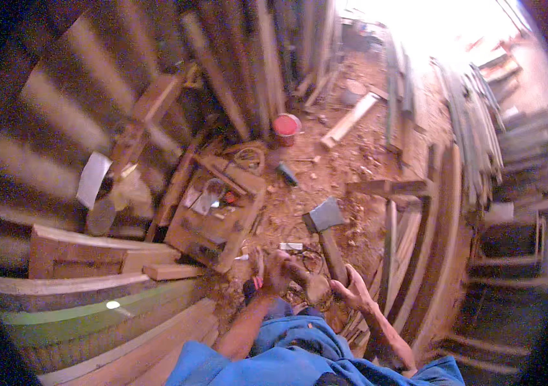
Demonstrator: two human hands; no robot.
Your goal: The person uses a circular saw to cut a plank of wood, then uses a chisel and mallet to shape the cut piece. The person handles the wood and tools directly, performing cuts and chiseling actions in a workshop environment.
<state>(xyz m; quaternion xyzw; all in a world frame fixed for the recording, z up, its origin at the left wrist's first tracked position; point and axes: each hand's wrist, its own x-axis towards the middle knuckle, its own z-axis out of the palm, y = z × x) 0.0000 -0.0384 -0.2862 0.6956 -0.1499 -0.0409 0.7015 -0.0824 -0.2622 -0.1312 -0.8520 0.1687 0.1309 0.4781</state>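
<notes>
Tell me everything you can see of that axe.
The axe has a broad, grey, metal-looking head on a brown, seemingly wooden handle. Its bright, flared blade faces the picture's right; the darker butt faces left. The person's right hand grips the handle's lower part. The head points away from the person, above the littered floor.

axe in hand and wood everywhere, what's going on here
A person's right hand holds an axe by its handle, head pointing away from the body. The left hand holds a stubby, round-ended wooden piece, too blurred to identify. The axe blade is apart from that piece. Ahead, debris covers the floor around a red container; a low wooden bench with clutter stands to the left.
</notes>
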